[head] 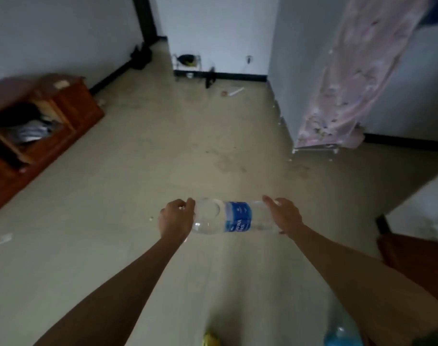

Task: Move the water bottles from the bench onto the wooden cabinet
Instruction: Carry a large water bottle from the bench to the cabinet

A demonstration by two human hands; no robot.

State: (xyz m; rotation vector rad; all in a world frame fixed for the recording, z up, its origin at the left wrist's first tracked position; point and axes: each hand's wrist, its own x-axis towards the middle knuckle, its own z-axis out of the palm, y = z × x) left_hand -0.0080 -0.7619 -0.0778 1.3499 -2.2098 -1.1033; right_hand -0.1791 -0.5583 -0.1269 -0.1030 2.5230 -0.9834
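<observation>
A clear plastic water bottle with a blue label lies sideways in the air in front of me, held at both ends. My left hand grips its left end with curled fingers. My right hand grips its right end. The wooden cabinet stands on the floor at the far left, reddish brown, with open shelves holding dark and grey items. A second bottle with a blue label shows blurred at the bottom edge, under my right forearm.
Pale floor stretches between me and the cabinet. A pink patterned cloth hangs at the right. A small rack and dark items sit by the far wall. A brown wooden edge is at the right.
</observation>
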